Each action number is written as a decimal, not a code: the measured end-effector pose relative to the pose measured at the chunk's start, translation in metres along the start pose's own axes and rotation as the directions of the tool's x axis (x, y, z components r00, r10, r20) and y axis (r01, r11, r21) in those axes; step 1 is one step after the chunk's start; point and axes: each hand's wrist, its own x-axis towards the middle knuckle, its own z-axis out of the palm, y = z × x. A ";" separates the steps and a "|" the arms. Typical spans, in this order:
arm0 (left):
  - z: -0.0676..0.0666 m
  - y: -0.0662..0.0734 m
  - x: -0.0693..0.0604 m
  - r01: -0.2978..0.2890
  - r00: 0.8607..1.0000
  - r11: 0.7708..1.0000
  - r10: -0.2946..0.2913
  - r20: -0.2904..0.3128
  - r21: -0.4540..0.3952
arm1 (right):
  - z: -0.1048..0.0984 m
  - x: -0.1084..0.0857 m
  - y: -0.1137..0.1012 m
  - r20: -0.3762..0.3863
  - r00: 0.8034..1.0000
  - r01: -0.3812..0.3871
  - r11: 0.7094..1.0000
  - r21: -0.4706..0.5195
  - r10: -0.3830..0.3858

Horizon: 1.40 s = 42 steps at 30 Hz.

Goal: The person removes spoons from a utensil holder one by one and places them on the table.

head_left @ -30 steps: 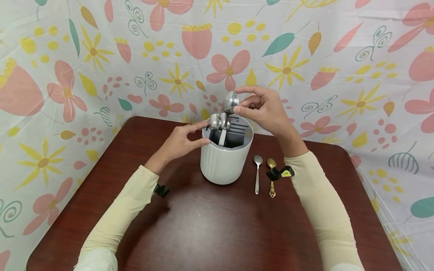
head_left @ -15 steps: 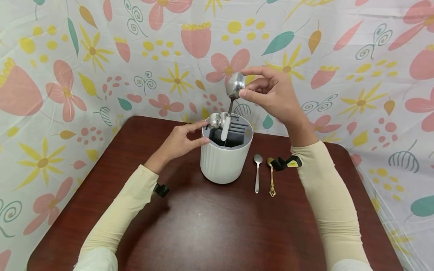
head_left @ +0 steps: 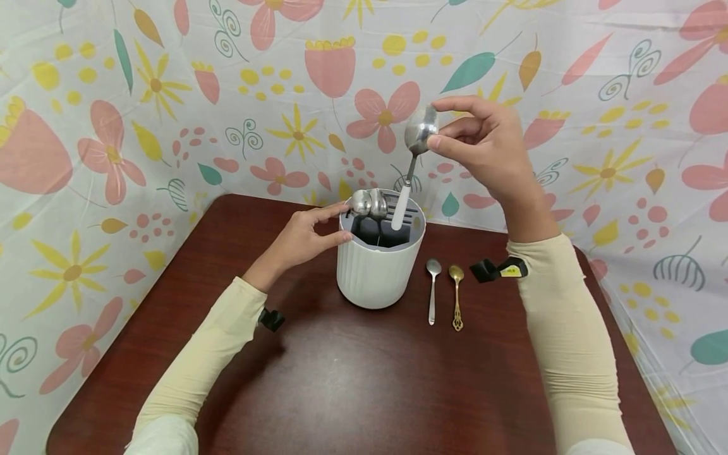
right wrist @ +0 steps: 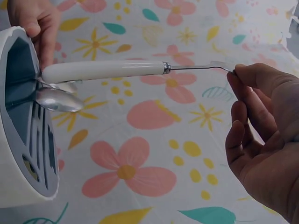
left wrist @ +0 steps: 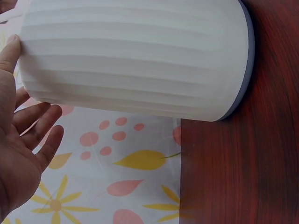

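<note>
Fingers [head_left: 467, 105] pinch one white-handled spoon [head_left: 418, 131].

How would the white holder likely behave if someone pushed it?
The white holder is likely stiff: its ribbed side shows no dent beside the left hand. It might slide, since the table looks glossy. Standing upright, it seems unlikely to roll.

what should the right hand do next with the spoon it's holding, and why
I'd probably carry the white-handled spoon clear of the holder and lay it on the table beside the gold spoon. The right hand pinches it by the bowl, its handle has come up over the last second, and a silver spoon and the gold one already lie side by side there.
</note>
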 end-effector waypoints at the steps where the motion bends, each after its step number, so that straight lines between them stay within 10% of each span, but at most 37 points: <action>1: 0.000 0.000 0.000 -0.002 1.000 1.000 0.002 0.001 -0.002 | -0.002 0.000 0.000 -0.005 1.000 -0.002 1.000 0.007 0.002; 24: 0.000 0.000 0.000 0.007 1.000 1.000 -0.007 0.002 -0.003 | -0.069 -0.033 0.013 -0.147 0.989 -0.027 0.998 0.053 0.034; 42: 0.000 -0.001 -0.001 0.021 1.000 1.000 -0.021 0.007 -0.007 | -0.115 -0.079 0.048 -0.212 0.943 -0.276 0.958 -0.075 0.255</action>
